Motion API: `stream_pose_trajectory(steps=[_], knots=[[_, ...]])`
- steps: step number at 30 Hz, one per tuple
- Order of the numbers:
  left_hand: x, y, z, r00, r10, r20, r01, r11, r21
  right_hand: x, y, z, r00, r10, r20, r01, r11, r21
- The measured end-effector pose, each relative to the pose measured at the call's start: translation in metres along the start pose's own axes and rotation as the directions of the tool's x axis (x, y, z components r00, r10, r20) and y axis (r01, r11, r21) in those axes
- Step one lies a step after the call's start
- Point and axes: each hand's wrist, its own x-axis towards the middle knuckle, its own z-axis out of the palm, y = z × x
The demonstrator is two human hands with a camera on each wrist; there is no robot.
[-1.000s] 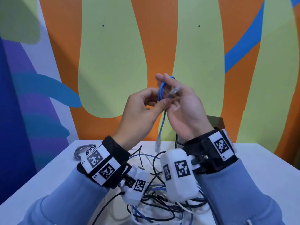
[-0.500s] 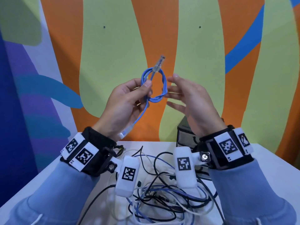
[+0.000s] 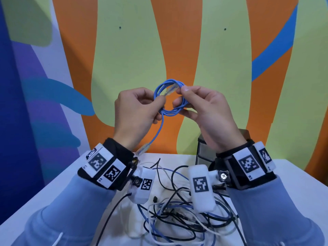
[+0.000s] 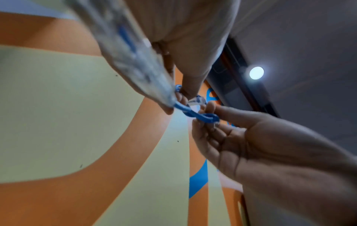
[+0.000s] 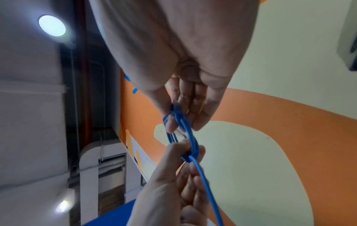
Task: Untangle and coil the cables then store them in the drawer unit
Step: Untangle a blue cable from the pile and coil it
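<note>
Two hands are raised in front of a painted wall, above a white bench (image 3: 292, 176). Between them is a blue cable (image 3: 169, 96), now wound into a small round coil of several loops. Half a second ago it was a looser ring held by the left hand alone, the right hand open beside it. Now the left hand (image 3: 134, 112) pinches the coil's left side and the right hand (image 3: 205, 110) pinches the right side near a clear plug. One tail hangs down toward the bench. This cable looks nearly ready to store. A tangle of cables (image 3: 177, 215) lies on the bench, uncoiled. A dark drawer unit (image 3: 201, 151) stands behind the right wrist.
</note>
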Motion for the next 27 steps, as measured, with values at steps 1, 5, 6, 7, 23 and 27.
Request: stream_pose_trajectory(steps=[1,5,6,7,23,27], knots=[[0.0,-0.002,0.001,0.998,0.038,-0.046,-0.034,0.996,0.082,-0.001,0.001,0.002,1.0,-0.014,0.01,0.015,1.0,-0.014],[-0.001,0.002,0.002,0.992,0.093,-0.08,-0.091,0.995,0.036,-0.002,0.002,0.005,1.0,-0.002,-0.004,0.002,1.0,-0.003],[0.0,0.003,0.0,0.996,0.074,-0.053,-0.078,0.995,-0.07,-0.002,0.001,0.004,1.0,0.015,-0.013,-0.015,1.0,0.01],[0.002,0.006,-0.002,0.998,0.061,-0.02,-0.063,0.984,-0.168,-0.002,0.0,0.003,0.999,0.039,-0.015,-0.038,0.999,0.028],[0.0,0.015,-0.014,0.843,0.211,0.495,-0.282,0.957,0.073,-0.001,-0.004,-0.034,0.97,0.125,0.21,-0.096,0.985,-0.145],[0.0,0.014,-0.012,0.848,0.28,0.45,-0.372,0.919,0.129,-0.002,-0.006,-0.04,0.954,0.139,0.265,-0.104,0.984,-0.142]])
